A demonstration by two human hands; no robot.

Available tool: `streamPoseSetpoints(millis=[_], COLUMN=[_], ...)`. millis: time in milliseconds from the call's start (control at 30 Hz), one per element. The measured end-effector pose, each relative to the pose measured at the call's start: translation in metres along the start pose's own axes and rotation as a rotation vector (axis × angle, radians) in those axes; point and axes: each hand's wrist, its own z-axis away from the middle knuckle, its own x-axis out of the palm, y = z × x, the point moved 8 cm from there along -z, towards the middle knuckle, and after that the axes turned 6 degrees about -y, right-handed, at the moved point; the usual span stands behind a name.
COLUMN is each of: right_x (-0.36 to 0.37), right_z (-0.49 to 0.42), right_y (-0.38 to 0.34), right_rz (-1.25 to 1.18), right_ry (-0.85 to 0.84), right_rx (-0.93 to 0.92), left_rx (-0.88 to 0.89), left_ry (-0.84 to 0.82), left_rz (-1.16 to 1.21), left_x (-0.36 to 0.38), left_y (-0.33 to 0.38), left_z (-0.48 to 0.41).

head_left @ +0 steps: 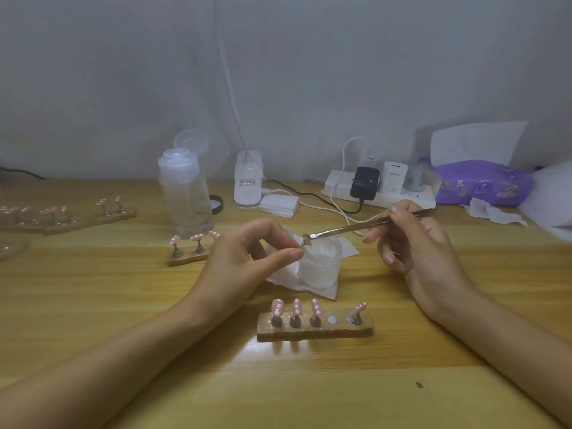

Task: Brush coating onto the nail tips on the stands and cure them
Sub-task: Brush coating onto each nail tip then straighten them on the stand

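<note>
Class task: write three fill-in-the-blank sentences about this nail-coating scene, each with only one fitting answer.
1. The right hand holds a ____.
2. The left hand pinches a nail tip above the ____.
3. The near stand carries ____ nail tips.
Missing words: brush; jar; four.

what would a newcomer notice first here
The two hands at mid-table draw the eye first: the left hand pinches a small nail tip by a frosted jar, while the right hand holds a brush with its bristles at that tip. In front of them a wooden stand carries four pink dotted nail tips with one slot bare. A purple pack stands out at the back right.
</note>
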Motion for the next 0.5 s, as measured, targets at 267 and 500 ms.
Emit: streamPoseSetpoints(millis=[267,500], right_x=[-0.0005,-0.0026], right_z=[0.0001,0.001], right_y=[-0.0008,-0.0003], right_rz=[-0.02,-0.028], right_ry=[0.017,0.028], right_rx=[-0.002,0.005], left_rx=[0.004,-0.006], left_ry=[-0.002,-0.001], left_rz=[-0.004,-0.009], left_x=[0.0001,-0.0001], left_y=[-0.0002,-0.0013], left_z=[-0.0001,0.0002])
